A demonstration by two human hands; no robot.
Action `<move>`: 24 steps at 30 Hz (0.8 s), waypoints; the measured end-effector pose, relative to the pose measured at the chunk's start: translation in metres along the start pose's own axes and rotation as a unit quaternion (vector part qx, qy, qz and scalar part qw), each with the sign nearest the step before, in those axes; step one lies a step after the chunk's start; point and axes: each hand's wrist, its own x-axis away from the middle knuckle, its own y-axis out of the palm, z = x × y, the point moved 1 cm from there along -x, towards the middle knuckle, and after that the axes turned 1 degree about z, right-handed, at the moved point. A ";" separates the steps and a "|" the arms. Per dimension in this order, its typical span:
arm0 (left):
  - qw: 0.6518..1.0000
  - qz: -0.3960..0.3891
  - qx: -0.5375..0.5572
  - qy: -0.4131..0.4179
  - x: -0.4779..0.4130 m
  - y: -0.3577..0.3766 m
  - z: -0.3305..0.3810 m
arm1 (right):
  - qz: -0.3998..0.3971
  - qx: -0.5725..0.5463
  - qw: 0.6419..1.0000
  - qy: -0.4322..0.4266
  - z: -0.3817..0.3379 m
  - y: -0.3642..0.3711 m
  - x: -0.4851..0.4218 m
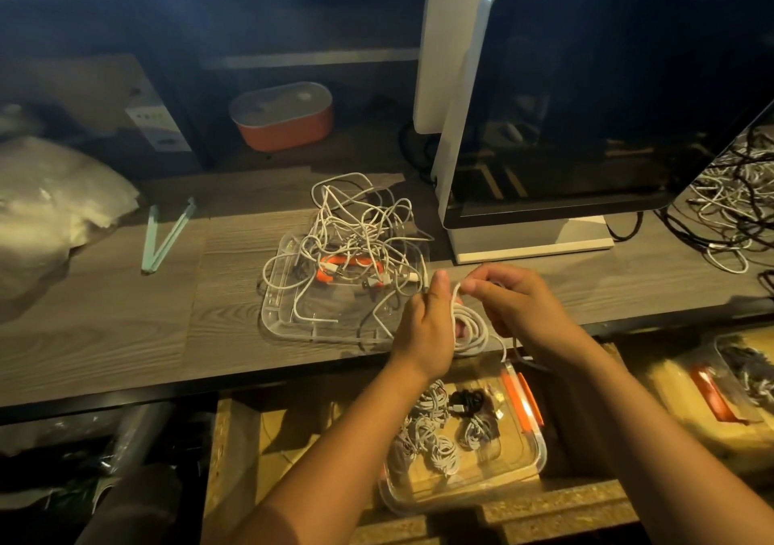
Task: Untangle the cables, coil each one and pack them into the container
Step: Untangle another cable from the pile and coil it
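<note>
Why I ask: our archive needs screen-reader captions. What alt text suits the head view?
The left hand holds a white cable coil while the right hand pinches its loose strand. Behind lies a tangle of white cables on a clear tray; below, a clear container holds finished coils.

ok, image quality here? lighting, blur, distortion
Head view: dim, warm light; the orange box at the back is murky and soft; wide-angle bows the monitor edges; left hand and right hand gripping the white cable coil are lit and fairly sharp.

Dim warm light, warped soft edges
</note>
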 end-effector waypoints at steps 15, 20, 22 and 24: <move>0.960 0.261 0.069 -0.069 -0.031 -0.006 -0.024 | -0.112 0.283 0.952 -0.034 0.041 0.055 0.007; 0.973 0.224 -0.040 0.032 -0.030 -0.009 -0.015 | -0.126 0.318 0.939 -0.034 0.032 0.064 0.011; 0.964 0.220 -0.106 0.105 -0.031 -0.012 -0.019 | -0.131 0.371 0.917 -0.063 0.026 0.059 0.011; 0.957 0.197 -0.162 0.140 -0.035 -0.015 -0.022 | -0.114 0.411 0.898 -0.106 0.020 0.051 0.012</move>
